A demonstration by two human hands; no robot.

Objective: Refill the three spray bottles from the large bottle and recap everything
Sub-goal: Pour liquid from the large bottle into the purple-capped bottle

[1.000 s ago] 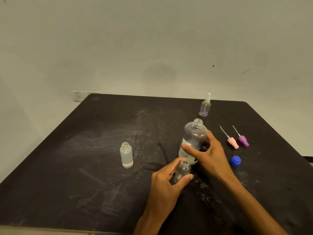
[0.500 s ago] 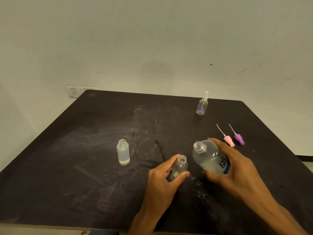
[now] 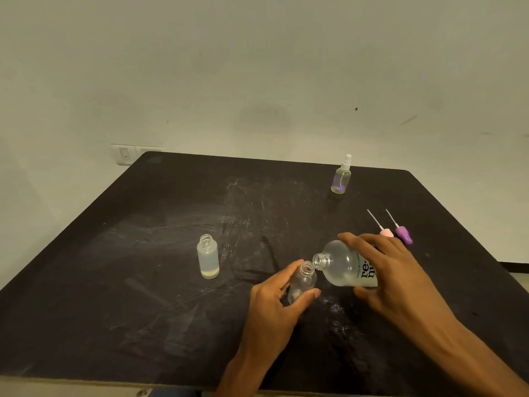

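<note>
Right hand [image 3: 392, 279] has tipped large bottle [image 3: 343, 265] from upright, mouth now at small bottle [image 3: 303, 282] gripped by left hand [image 3: 274, 305] near tabletop [image 3: 114, 282] front edge, so pouring starts.

1. 1 large bottle [image 3: 347, 265], uncapped, tipped on its side near the table's [image 3: 143, 310] right front.
2. 3 small spray bottles: 2 open ones, 1 by the large bottle's mouth [image 3: 303, 282] and 1 toward the middle [image 3: 208, 260], plus 1 capped [image 3: 341, 176] near the far edge.
3. 2 loose spray tops near the right edge: 1 pink [image 3: 385, 231], 1 purple [image 3: 403, 234].
4. 2 hands: left [image 3: 274, 305], right [image 3: 392, 279].
</note>
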